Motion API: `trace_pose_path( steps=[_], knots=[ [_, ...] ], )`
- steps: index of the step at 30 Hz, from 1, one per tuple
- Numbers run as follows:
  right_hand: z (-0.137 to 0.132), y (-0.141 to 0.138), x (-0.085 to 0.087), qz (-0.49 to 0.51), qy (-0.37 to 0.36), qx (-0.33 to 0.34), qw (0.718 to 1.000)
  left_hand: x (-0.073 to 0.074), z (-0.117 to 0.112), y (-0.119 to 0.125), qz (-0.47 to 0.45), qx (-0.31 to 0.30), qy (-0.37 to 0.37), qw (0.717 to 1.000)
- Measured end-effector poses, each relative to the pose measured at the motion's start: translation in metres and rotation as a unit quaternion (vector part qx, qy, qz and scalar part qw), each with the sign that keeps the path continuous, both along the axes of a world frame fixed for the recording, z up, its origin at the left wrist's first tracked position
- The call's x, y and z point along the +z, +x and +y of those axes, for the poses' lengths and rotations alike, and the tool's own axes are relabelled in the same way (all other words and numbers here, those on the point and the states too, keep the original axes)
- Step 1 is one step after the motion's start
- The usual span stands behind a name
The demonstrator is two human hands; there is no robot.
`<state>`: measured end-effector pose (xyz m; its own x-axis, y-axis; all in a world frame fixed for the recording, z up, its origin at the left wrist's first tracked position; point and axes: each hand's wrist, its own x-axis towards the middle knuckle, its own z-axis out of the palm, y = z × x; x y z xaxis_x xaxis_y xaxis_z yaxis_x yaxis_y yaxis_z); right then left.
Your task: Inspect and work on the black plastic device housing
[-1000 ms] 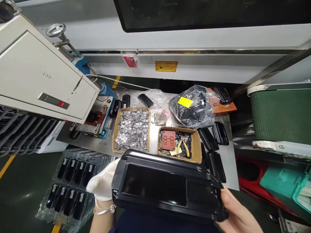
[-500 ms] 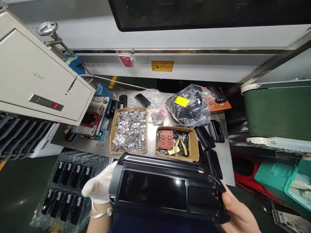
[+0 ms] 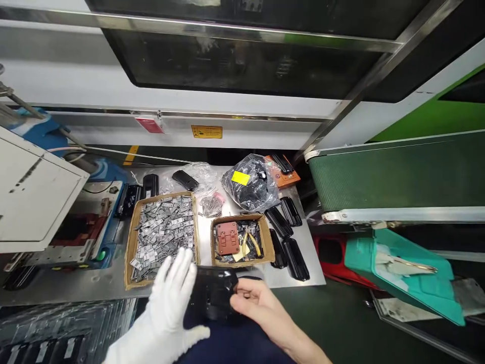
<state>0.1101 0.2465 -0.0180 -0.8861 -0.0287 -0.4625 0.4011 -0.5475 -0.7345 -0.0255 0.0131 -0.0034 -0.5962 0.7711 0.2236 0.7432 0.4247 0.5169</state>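
A glossy black plastic housing [image 3: 212, 293] is held low in front of my body, just below the near edge of the bench. My bare right hand [image 3: 261, 308] grips its right end between thumb and fingers. My left hand [image 3: 170, 298], in a white glove, is open beside the housing's left side, fingers stretched and thumb apart; whether it touches the housing I cannot tell. Beyond my left fingertips stands a cardboard box of small grey metal clips [image 3: 166, 230]. A smaller cardboard box [image 3: 269, 242] holds a reddish-brown block [image 3: 228, 237] and yellow-handled pliers [image 3: 252, 245].
More black housings [image 3: 295, 258] lie at the bench's right end. A bagged black bundle [image 3: 250, 187] sits at the back. Left stands a press machine [image 3: 34, 192]; below it are black parts in clear trays [image 3: 41, 349]. Right are a green conveyor [image 3: 397, 177] and a teal bin [image 3: 364, 253].
The view has swung right and upward. My left hand has let go of the housing's left end and opened. The housing has turned and come lower, still in my right hand.
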Motion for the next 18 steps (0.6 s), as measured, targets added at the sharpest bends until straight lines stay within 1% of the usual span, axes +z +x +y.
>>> trace_pose_path(
  steps=[2,4,6,8,10,11,13,14,16,18],
  knots=[
    [-0.006,-0.003,0.003,-0.002,0.002,0.01,1.0,-0.006,0.014,0.006,0.036,-0.032,-0.021,0.999],
    [-0.01,-0.004,0.005,-0.002,-0.003,0.005,1.0,-0.012,0.019,0.006,0.09,-0.053,-0.042,0.994],
    [-0.015,-0.004,0.007,0.005,-0.003,-0.009,1.0,-0.016,0.02,0.0,0.166,-0.091,-0.046,0.981],
    [-0.02,-0.005,0.008,0.008,0.004,-0.022,1.0,-0.017,0.02,-0.01,0.235,-0.137,-0.038,0.962],
    [-0.026,-0.01,0.006,0.009,0.012,-0.024,1.0,-0.016,0.019,-0.021,0.263,-0.167,-0.027,0.95],
    [-0.027,-0.015,0.003,0.011,0.013,-0.024,1.0,-0.016,0.018,-0.027,0.264,-0.169,-0.02,0.949],
    [-0.026,-0.029,-0.011,0.015,0.024,-0.044,0.999,-0.016,0.014,-0.04,0.266,-0.152,-0.014,0.952],
    [-0.023,-0.038,-0.023,0.014,0.044,-0.068,0.997,-0.018,0.009,-0.047,0.266,-0.127,-0.023,0.955],
    [-0.01,-0.059,-0.055,-0.011,0.112,-0.143,0.983,-0.026,-0.006,-0.06,0.229,-0.045,-0.062,0.97],
    [0.008,-0.076,-0.094,-0.064,0.193,-0.215,0.955,-0.036,-0.029,-0.069,0.135,0.064,-0.106,0.983]
  ],
)
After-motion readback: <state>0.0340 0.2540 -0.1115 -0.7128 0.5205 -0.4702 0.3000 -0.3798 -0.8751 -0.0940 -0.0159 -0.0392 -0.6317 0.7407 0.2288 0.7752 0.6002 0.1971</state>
